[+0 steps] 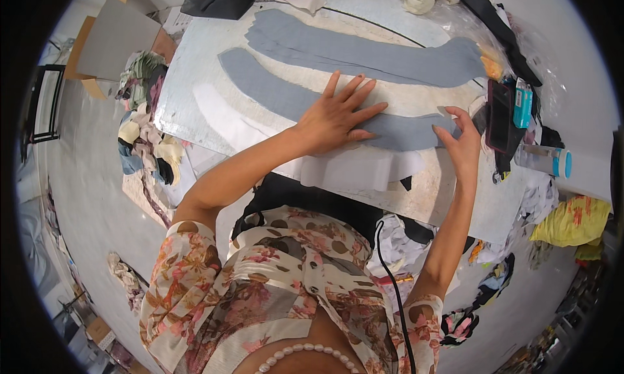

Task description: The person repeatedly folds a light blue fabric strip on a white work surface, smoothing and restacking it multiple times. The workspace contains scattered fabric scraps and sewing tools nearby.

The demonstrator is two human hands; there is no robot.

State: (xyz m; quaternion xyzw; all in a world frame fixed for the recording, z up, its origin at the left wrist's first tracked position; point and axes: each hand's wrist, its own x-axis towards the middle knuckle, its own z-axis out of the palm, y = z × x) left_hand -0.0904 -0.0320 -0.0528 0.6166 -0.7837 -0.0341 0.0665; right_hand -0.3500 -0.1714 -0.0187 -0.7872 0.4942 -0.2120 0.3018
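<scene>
A curved grey-blue fabric strip (pixel 260 91) lies across the table in front of me. My left hand (pixel 341 117) rests flat on its middle, fingers spread. At the strip's right end is my right hand (pixel 461 140), thumb and forefinger apart around the corner; whether the fingertips touch the cloth I cannot tell. Beyond it lies a longer stack of grey-blue fabric pieces (pixel 357 52), its layers fanned at the left end. Nearer to me, a white curved piece (pixel 351 171) sits partly beneath the strip, and its left part (pixel 224 117) shows past my left forearm.
On the table's right side are a dark phone (pixel 498 116), a turquoise packet (pixel 522 104) and a clear jar with a blue lid (pixel 546 160). Black cloth (pixel 513 49) borders the far edge. Fabric scraps (pixel 153 143) pile up at the left, and a yellow bag (pixel 572 222) stands at the right.
</scene>
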